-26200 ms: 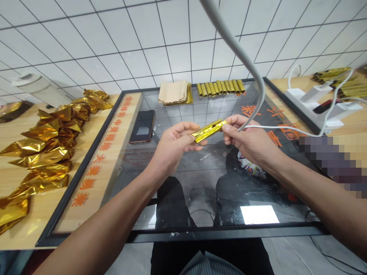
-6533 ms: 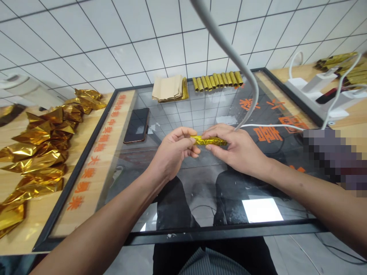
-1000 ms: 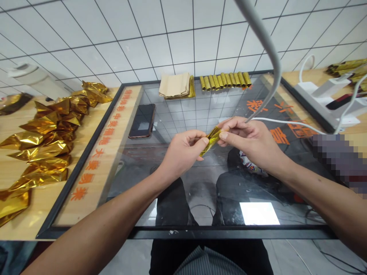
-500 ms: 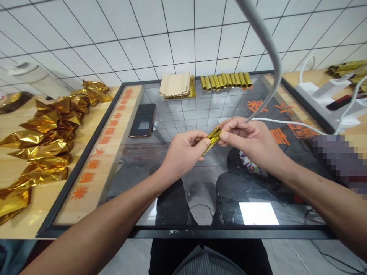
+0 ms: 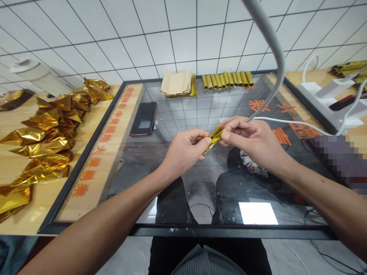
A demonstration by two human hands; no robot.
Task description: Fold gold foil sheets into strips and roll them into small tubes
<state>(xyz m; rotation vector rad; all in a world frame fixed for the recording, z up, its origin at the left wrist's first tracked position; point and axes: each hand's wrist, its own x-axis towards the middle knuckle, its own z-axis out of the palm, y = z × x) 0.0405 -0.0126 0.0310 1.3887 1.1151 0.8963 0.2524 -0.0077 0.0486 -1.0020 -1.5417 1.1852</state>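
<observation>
Between my hands, above the glass tabletop point(image 5: 183, 172), is a small piece of gold foil paper point(image 5: 213, 139), folded or rolled into a narrow strip and tilted. My left hand point(image 5: 187, 149) pinches its lower left end between thumb and fingers. At the upper right end, my right hand point(image 5: 247, 138) grips it with thumb and fingertips. Parts of the foil are hidden by the fingers. Beyond my hands, a row of rolled gold paper tubes point(image 5: 228, 80) lies near the wall. Left of the row sits a stack of tan-backed gold paper sheets point(image 5: 176, 83).
A phone point(image 5: 143, 119) lies on the glass at left. Folded gold foil pieces point(image 5: 47, 139) cover the left side, near a white bottle point(image 5: 38, 76). A grey flexible stalk point(image 5: 276, 57) rises behind my right hand. A power strip point(image 5: 321, 101) with white cables stands at right.
Both hands keep their pinch on the gold foil paper, with only a slight shift of the fingers. The whole view has moved a little.
</observation>
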